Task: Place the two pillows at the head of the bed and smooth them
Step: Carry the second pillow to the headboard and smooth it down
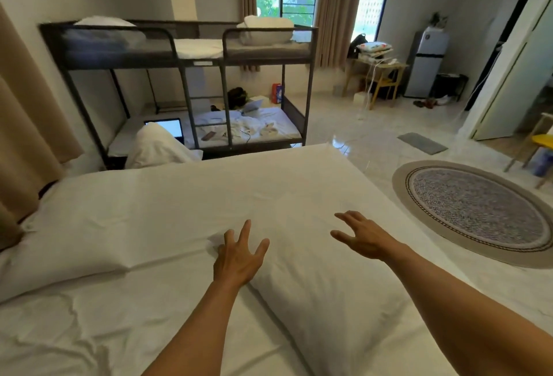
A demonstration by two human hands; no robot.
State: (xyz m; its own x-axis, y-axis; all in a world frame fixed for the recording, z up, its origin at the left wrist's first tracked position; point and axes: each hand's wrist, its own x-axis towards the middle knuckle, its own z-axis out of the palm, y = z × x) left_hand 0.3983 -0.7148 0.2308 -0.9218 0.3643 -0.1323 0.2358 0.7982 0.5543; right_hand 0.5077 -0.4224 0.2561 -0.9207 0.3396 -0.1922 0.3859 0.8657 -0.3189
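Two white pillows lie side by side on the white bed (74,330). The left pillow (125,220) stretches from the curtain side to the middle. The right pillow (323,280) reaches toward the bed's right edge. My left hand (239,256) rests with spread fingers on the near left part of the right pillow, close to the seam between the two. My right hand (363,236) hovers just over the right pillow's upper right area, fingers apart. Neither hand holds anything.
A dark metal bunk bed (191,55) stands beyond the far edge, with a laptop and clutter on its lower mattress. A tan curtain (27,124) hangs at the left. A round grey rug (478,214) lies on the tiled floor to the right.
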